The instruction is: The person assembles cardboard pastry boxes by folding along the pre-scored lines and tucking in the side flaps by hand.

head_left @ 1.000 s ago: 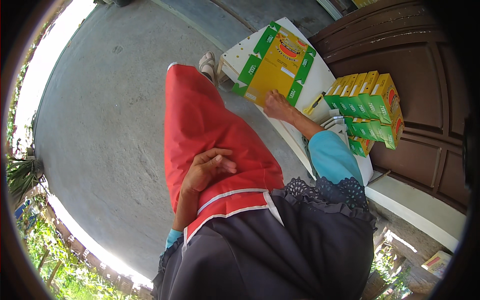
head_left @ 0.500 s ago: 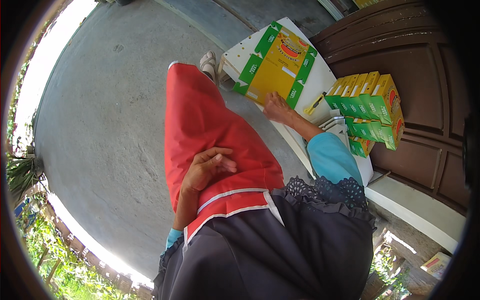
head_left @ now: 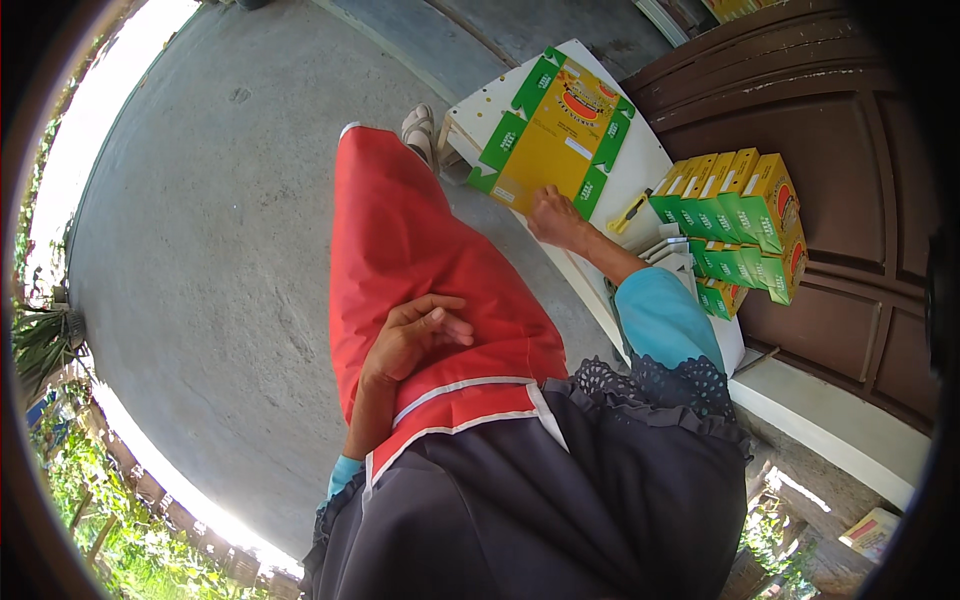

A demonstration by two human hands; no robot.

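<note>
The flat yellow-green carton (head_left: pixel 540 150) lies at the far end of the white bench (head_left: pixel 645 160), reaching its left edge, in the same place as one second ago. The right hand (head_left: pixel 555 217) also stays at the carton's near edge, fingers curled; whether they grip it, I cannot tell. The left hand (head_left: pixel 412 340), half open and holding nothing, rests on the red apron (head_left: pixel 430 250). A yellow cutter (head_left: pixel 628 213) lies between the carton and the stacked boxes (head_left: pixel 735 205) along the bench's right edge.

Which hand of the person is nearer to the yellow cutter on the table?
Right. The right hand is left of the yellow cutter, not touching it, at the edge of the flat carton; the left hand is farther, over the red cloth.
</note>
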